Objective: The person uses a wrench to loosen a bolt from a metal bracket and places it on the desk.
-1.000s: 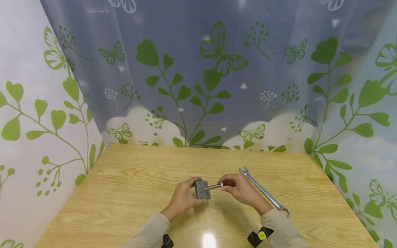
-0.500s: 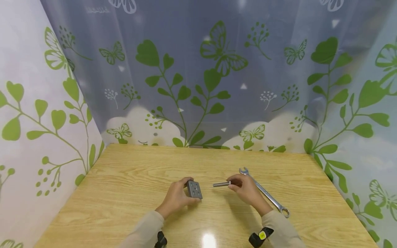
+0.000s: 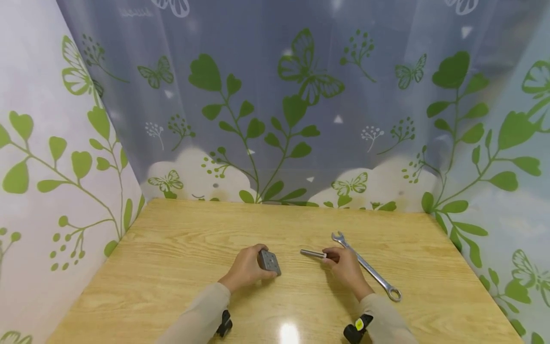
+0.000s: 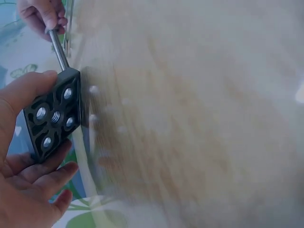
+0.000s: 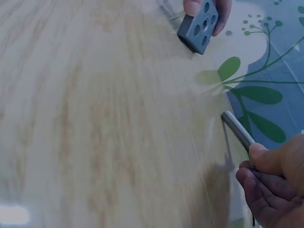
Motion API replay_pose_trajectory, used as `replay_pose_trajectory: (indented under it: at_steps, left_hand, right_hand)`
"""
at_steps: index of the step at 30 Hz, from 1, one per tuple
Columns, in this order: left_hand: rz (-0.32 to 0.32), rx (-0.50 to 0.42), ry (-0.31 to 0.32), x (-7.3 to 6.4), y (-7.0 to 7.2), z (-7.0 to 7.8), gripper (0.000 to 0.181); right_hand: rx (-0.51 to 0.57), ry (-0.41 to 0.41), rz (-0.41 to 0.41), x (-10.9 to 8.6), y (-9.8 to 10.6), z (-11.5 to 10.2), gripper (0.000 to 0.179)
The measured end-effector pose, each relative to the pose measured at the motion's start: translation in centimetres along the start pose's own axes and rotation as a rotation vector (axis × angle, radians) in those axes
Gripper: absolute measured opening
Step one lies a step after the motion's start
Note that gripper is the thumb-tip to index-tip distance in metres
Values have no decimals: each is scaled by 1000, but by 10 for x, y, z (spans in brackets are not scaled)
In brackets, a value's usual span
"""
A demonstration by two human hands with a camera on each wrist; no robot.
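Observation:
My left hand (image 3: 248, 267) grips a dark grey square metal block (image 3: 270, 263) by its edges, thumb on one side and fingers on the opposite one. In the left wrist view the block (image 4: 53, 114) shows a threaded hole at its centre and several round holes around it. To the right, apart from the block, my right hand (image 3: 345, 268) pinches a threaded metal bolt (image 3: 312, 253) by its head end. The bolt's shank (image 5: 238, 129) points away from the fingertips, toward the block's side, and the fingers partly hide its head.
A long silver combination wrench (image 3: 367, 266) lies slantwise on the wooden table (image 3: 193, 229), just beyond and to the right of my right hand. Printed curtains (image 3: 258, 119) with leaves and butterflies stand around the table's back and sides.
One second ago the bolt's tip was at the block's centre hole. They have since come apart: the left hand moved left with the block, the right hand moved right with the bolt.

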State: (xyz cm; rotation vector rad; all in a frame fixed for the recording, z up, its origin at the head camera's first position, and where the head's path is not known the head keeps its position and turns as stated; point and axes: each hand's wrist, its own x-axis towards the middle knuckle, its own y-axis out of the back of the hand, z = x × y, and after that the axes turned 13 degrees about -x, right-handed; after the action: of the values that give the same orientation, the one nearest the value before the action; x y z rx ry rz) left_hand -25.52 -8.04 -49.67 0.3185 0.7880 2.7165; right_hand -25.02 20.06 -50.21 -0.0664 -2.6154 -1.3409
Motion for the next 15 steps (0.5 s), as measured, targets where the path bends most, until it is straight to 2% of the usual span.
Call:
replay_pose_trajectory:
  at_steps: [9,15]
  left_hand:
    - [54,102,-28,13,1,-2,67]
    - [26,128,-17,16,-1,-8,69]
  right_hand:
    - [-36,5,27,4,-10,7,20]
    - [-38,-11,21,7,-12,6,19]
